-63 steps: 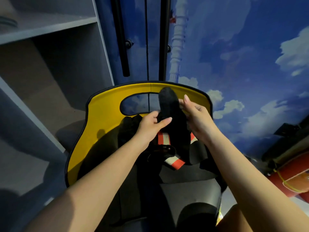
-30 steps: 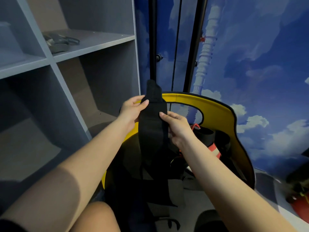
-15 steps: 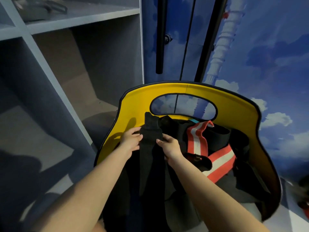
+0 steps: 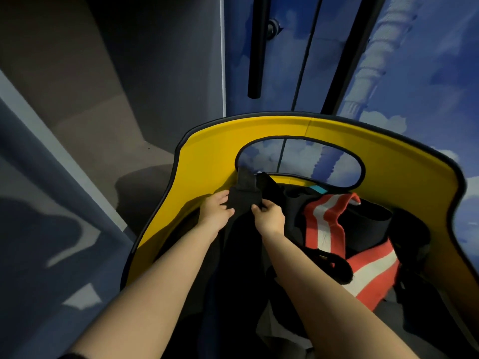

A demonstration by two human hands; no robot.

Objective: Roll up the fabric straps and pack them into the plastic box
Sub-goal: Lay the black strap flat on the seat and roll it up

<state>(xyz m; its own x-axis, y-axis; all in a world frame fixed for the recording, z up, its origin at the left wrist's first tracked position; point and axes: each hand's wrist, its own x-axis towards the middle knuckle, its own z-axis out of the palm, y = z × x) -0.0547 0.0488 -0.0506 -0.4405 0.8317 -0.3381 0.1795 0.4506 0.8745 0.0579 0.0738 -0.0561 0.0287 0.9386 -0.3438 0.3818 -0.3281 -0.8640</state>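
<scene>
Both grips closed on the wide black fabric strap [image 4: 245, 199]: left hand [image 4: 215, 212] pinches its left edge, right hand [image 4: 268, 216] its right edge, top end folded over just above the fingers. Strap sits against the inner back wall of the yellow black-trimmed seat shell [image 4: 207, 172], below its oval cutout, rest of it hanging down between the forearms. Red-and-white striped fabric strap [image 4: 324, 224] lies just right of the right hand among black webbing. Grey shelving unit [image 4: 103, 112] off the shell's left edge.
</scene>
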